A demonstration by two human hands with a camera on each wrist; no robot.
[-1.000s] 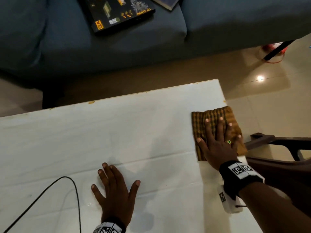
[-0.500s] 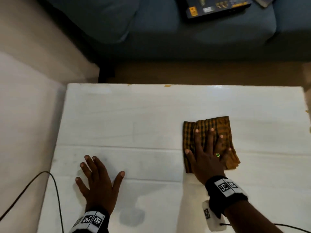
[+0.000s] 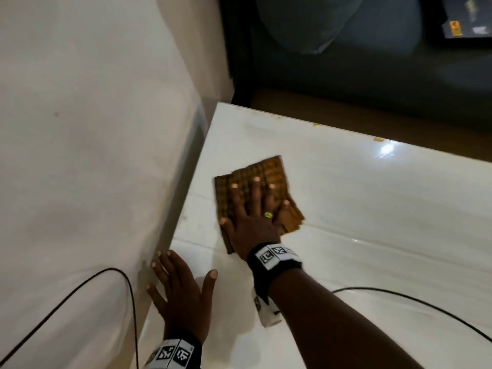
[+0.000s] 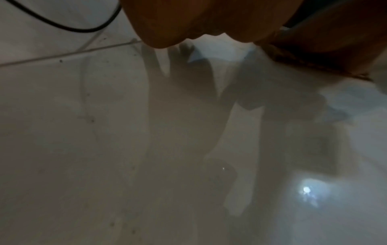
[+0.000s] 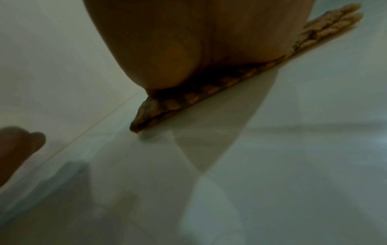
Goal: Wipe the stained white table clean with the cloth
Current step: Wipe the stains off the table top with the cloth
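The right hand (image 3: 253, 222) pressed flat, fingers spread, on the checked cloth (image 3: 269, 171); the left hand (image 3: 183, 296) lay open on the white table (image 3: 372, 209) just beside it.

Both hands lie flat, fingers spread: left hand (image 3: 183, 296), right hand (image 3: 253, 222).

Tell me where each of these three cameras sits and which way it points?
Head: worn on the head, looking down at the white table; shows the right hand flat on the cloth, the left hand flat near the table's edge.
Left wrist: low under the left palm, facing along the tabletop.
Right wrist: low under the right palm, facing the cloth's edge.
Shared: all three show the cloth and table.
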